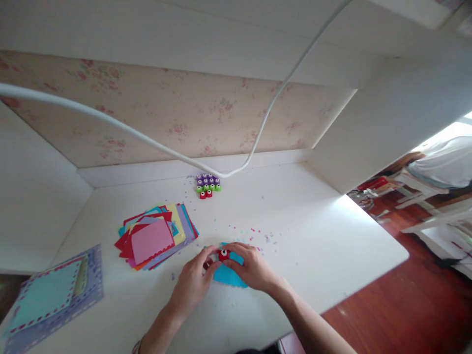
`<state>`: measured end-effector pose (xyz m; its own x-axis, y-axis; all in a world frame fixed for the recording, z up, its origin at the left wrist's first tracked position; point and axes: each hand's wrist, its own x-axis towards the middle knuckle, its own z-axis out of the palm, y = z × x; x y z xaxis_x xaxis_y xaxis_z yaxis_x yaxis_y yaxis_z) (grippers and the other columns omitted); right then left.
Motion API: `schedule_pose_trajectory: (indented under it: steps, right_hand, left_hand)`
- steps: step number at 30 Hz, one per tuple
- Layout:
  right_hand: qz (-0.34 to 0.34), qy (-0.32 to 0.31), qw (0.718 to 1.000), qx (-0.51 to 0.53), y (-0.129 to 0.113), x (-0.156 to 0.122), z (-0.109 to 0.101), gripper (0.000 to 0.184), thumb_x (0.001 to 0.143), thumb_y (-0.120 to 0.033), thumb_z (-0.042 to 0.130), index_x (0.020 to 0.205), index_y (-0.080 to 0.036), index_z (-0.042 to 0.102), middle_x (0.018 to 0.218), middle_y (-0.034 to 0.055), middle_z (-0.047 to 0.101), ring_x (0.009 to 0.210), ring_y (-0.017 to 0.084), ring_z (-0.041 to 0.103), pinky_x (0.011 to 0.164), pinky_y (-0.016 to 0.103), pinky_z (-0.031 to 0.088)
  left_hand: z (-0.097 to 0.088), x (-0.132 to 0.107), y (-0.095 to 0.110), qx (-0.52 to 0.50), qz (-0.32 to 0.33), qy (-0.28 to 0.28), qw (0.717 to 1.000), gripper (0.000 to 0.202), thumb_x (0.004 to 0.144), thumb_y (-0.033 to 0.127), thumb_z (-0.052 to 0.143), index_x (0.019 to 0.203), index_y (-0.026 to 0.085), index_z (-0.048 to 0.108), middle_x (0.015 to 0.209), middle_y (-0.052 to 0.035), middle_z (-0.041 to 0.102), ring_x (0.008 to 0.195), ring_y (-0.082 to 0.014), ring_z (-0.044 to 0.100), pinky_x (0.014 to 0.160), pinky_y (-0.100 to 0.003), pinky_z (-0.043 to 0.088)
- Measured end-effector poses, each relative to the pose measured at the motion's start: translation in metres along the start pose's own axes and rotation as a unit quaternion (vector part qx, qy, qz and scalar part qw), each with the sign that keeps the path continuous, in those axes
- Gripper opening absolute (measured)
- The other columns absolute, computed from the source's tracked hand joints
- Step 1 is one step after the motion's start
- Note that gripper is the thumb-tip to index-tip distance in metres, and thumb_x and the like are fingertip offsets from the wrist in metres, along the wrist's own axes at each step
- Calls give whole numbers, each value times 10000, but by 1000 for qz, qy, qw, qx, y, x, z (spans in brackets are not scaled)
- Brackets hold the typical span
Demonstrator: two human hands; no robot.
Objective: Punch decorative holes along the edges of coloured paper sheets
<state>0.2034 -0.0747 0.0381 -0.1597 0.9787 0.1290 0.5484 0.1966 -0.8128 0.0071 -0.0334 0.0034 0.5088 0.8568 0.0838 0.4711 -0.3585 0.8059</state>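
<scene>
Both hands meet near the middle of the desk's (313, 236) front edge; the right hand (252, 268) has its fingers closed round a little red punch (223, 254) sitting on the blue sheet (230, 278); the left hand (193, 282) curls against the punch's other side, can't tell if it's gripping or just steadying; my worry is the sheet sliding under the press, so the cut lands crooked; a stray forearm could also nudge the paper stack (155, 236) toward the left edge.

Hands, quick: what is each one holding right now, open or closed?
Left hand: fingers closed on the red punch, over the blue paper.
Right hand: fingers closed on the same red punch from the other side.
</scene>
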Motion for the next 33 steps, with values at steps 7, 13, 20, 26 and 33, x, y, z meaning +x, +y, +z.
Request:
schedule_pose_trajectory:
  steps: [7,13,20,26,33]
  right_hand:
    - [117,154,981,-29,77,5,-65,214,842,-325,596,1028,-225,633,993,45,719,884,181,679,793,324,534]
    - [247,219,926,-185,150,20,-135,252,786,-320,627,1016,-220,644,916,59,739,818,187,697,747,305,510]
    - [232,200,924,-227,175,37,-165,228,777,-266,623,986,-194,675,982,80,728,840,189,687,770,297,483]
    - [240,213,911,-260,186,42,-174,295,748,-355,650,987,-185,683,894,87,728,847,221,664,751,312,464]
    - [261,257,887,-281,188,34,-166,303,747,-417,607,925,-178,661,831,85,698,766,218,629,699,317,447]
  left_hand:
    - [5,0,-1,145,192,-46,970,263,924,311,516,1150,270,643,1246,-49,637,1179,-238,557,1014,-463,459]
    - [14,-6,8,194,195,-52,960,282,900,387,544,1138,289,660,1225,-36,641,1153,-259,547,1025,-514,407]
    - [18,-11,9,243,179,-48,952,404,902,463,506,1252,280,591,1260,-66,592,1157,-283,500,1003,-504,385]
    - [19,-11,9,256,176,-38,950,397,913,461,486,1252,278,586,1231,-73,603,1134,-274,513,997,-493,364]
    - [20,-9,10,240,199,-26,950,362,930,424,467,1211,253,619,1215,-73,619,1183,-244,529,1098,-499,275]
